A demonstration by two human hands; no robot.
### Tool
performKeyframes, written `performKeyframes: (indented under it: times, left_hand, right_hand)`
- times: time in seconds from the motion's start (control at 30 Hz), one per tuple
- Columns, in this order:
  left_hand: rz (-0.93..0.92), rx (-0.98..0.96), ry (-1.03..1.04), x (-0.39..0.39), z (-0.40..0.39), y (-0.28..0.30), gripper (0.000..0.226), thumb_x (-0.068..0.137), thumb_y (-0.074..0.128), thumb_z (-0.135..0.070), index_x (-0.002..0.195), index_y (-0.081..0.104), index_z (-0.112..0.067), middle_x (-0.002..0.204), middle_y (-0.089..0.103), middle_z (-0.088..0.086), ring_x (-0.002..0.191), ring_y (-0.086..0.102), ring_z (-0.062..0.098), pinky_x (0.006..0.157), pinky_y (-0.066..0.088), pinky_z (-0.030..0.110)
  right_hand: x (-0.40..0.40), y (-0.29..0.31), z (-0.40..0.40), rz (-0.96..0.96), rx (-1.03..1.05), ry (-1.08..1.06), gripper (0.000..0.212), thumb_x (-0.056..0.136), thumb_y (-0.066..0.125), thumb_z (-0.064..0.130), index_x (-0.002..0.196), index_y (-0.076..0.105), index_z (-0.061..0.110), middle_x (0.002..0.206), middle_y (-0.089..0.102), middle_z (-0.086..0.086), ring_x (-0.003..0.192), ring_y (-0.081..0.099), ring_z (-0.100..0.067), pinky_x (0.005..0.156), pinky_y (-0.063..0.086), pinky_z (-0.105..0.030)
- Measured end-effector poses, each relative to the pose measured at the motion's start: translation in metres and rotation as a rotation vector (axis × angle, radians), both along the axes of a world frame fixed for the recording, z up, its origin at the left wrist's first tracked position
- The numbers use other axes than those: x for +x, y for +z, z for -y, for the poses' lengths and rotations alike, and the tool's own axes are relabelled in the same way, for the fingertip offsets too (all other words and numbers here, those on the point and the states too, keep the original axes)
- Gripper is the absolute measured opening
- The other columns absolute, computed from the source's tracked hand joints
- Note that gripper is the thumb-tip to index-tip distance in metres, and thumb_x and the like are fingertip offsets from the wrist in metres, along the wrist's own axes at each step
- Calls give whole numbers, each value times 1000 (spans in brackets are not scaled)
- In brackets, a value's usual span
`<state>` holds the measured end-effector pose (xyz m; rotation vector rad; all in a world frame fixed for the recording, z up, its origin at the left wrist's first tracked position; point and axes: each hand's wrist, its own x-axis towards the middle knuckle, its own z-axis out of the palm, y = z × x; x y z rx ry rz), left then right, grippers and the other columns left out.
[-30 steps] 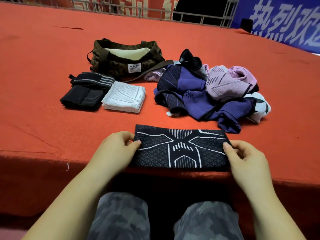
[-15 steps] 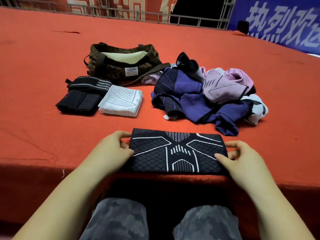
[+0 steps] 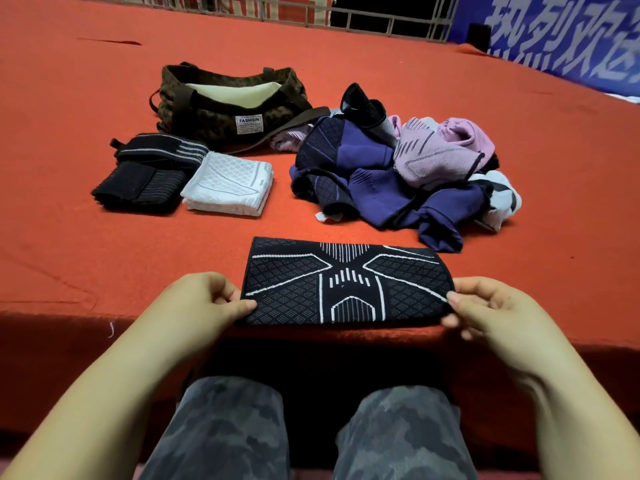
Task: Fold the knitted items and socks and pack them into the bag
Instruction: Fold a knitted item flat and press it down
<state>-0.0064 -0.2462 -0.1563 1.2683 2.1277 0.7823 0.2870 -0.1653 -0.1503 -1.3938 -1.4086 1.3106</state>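
Note:
A black knitted item with white line pattern (image 3: 346, 282) lies flat at the near edge of the red surface. My left hand (image 3: 204, 303) pinches its near left corner. My right hand (image 3: 485, 310) pinches its near right corner. Behind it, a loose pile of purple, pink and white knitted items (image 3: 398, 171) sits at centre right. Two folded items lie at the left: a black striped one (image 3: 145, 171) and a white one (image 3: 228, 187). The open camouflage bag (image 3: 228, 102) with a "FASHION" label stands at the back left.
The red carpeted platform (image 3: 104, 254) drops off at its front edge just under my hands, with my knees in camouflage trousers (image 3: 311, 434) below. A metal railing (image 3: 363, 19) and a blue banner (image 3: 554, 32) border the far side.
Both hands have slid from the item's side edges down to its near corners and now pinch them; the near edge is slightly lifted. The camera view shifted a little.

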Motion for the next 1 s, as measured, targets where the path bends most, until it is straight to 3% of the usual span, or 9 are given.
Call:
performKeyframes:
  times: [0.17, 0.27, 0.37, 0.47, 0.6, 0.67, 0.77, 0.9, 1.0]
  left_hand:
    - [109, -3, 32, 2, 4, -2, 20, 86, 67, -21, 73, 60, -7, 50, 62, 1, 42, 49, 12, 46, 37, 23]
    - [259, 1, 78, 6, 5, -5, 20, 90, 63, -18, 76, 55, -5, 47, 61, 4, 40, 49, 19, 47, 38, 24]
    - [32, 9, 77, 4, 5, -2, 19, 85, 68, -27, 77, 57, -14, 55, 65, 1, 49, 56, 16, 52, 38, 27]
    - [-236, 152, 127, 10, 4, 11, 18, 82, 69, -33, 87, 55, -24, 74, 63, -5, 75, 59, 19, 66, 38, 31]
    - [-421, 342, -92, 38, -11, 20, 29, 88, 58, -30, 116, 55, -26, 112, 59, -3, 107, 52, 21, 93, 38, 32]
    - [-488, 190, -97, 44, -20, 18, 39, 89, 55, -33, 127, 48, -25, 126, 52, 2, 119, 47, 25, 101, 36, 35]
    - [-403, -51, -10, 31, -25, 11, 52, 86, 59, -34, 132, 39, -16, 132, 48, 11, 122, 48, 31, 100, 39, 39]
    - [-178, -103, 67, 15, -26, 14, 56, 78, 71, -27, 128, 48, -12, 119, 61, 10, 107, 58, 22, 84, 43, 29]
    - [155, -42, -7, 9, -27, 20, 10, 77, 70, -11, 86, 69, -16, 62, 66, 0, 56, 57, 11, 54, 42, 20]
  right_hand:
    - [-3, 0, 2, -144, -39, -29, 12, 91, 54, 10, 84, 63, 15, 70, 71, 5, 63, 65, -3, 63, 54, -15]
    - [-2, -2, 2, -19, 48, -131, 8, 86, 63, 12, 79, 65, 15, 73, 68, 0, 66, 60, -8, 67, 50, -20]
    - [1, -1, 1, 191, 215, -288, 8, 82, 70, 14, 77, 65, 18, 68, 61, 0, 64, 52, -13, 63, 42, -20]
    - [-15, 7, 6, 323, 402, -298, 8, 82, 70, 13, 81, 65, 19, 71, 60, 9, 63, 53, -8, 60, 40, -8]
    - [-67, 8, 17, 445, 592, -49, 11, 82, 67, 17, 82, 63, 27, 85, 65, 13, 81, 59, -6, 75, 40, -15]
    - [-95, 3, 23, 523, 630, 123, 14, 83, 65, 22, 97, 65, 26, 100, 65, 9, 97, 57, -10, 88, 38, -20]
    - [-126, -7, 31, 635, 589, 402, 52, 83, 64, 40, 131, 51, 22, 134, 50, 2, 127, 42, -15, 109, 28, -28]
    - [-150, -20, 38, 848, 535, 562, 83, 84, 59, 52, 150, 17, 24, 159, 7, -3, 146, 1, -16, 119, -3, -35]
    - [-157, -23, 41, 831, 601, 529, 76, 88, 57, 40, 150, 16, 23, 159, 12, -1, 146, 5, -15, 118, -2, -32]
